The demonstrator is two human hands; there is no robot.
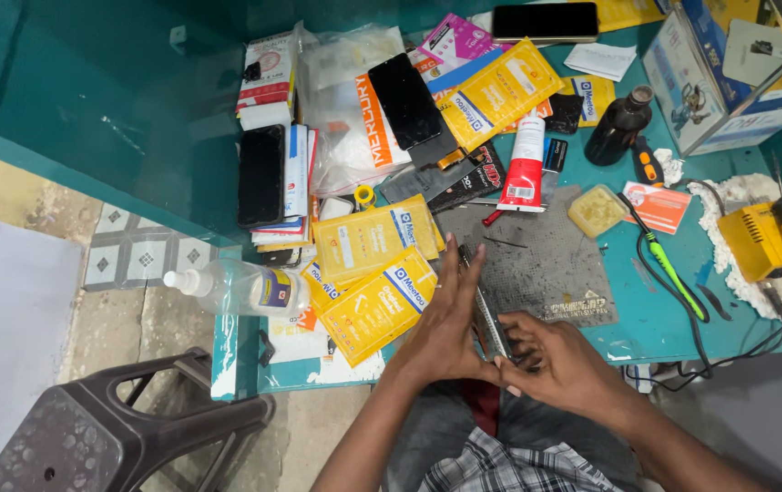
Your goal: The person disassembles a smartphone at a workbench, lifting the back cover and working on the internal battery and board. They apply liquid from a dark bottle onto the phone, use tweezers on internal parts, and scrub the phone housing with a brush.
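Observation:
A slim phone [484,305] stands on its edge over the grey work mat [555,264] near the front of the teal table [673,319]. My left hand [445,323] holds it from the left, fingers stretched up along its side. From the right, my right hand [550,355] pinches the phone's lower end with its fingertips. Yellow packets [377,305] lie just left of my left hand.
Phones, packets and pouches are piled at the back left. A red and white tube [526,164], a dark bottle [618,126], a green-handled tool [673,271] and a yellow soldering station [769,239] sit to the right. A clear bottle [240,290] overhangs the table's left edge above a dark stool [127,428].

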